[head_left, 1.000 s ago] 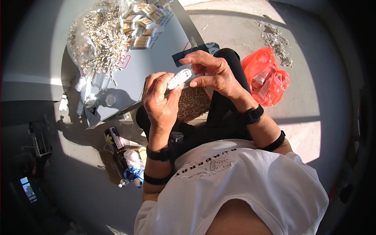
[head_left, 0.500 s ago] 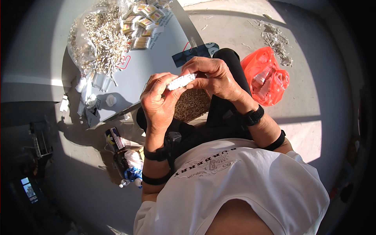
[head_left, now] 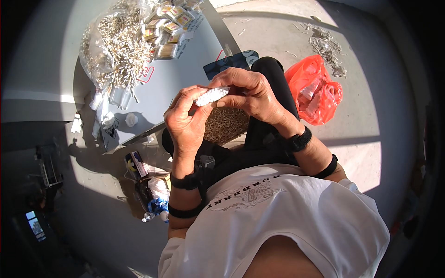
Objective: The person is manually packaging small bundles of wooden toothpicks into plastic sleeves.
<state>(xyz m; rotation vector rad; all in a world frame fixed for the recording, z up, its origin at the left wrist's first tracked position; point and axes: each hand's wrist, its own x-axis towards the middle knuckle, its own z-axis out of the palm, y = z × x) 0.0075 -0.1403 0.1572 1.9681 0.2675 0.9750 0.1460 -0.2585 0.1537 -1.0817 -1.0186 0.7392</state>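
Both my hands hold a tight bundle of cotton swabs above my lap, its white tips turned up toward me. The fingers and thumb of my left hand close on its left end. From the other side my right hand grips it between thumb and fingers. The lower part of the bundle is hidden, so I cannot tell whether it is wrapped. Below the hands, between my legs, lies a mass of loose cotton swabs; what holds it is mostly hidden.
On the grey table at the left lie a clear bag of loose swabs, several filled packs and a small white cup. A red plastic bag stands on the floor at the right, near scattered scraps. Bottles lie lower left.
My hands and the bundle have shifted slightly left, and the white tips show a little more clearly. Both hands keep their hold; the surroundings look the same.
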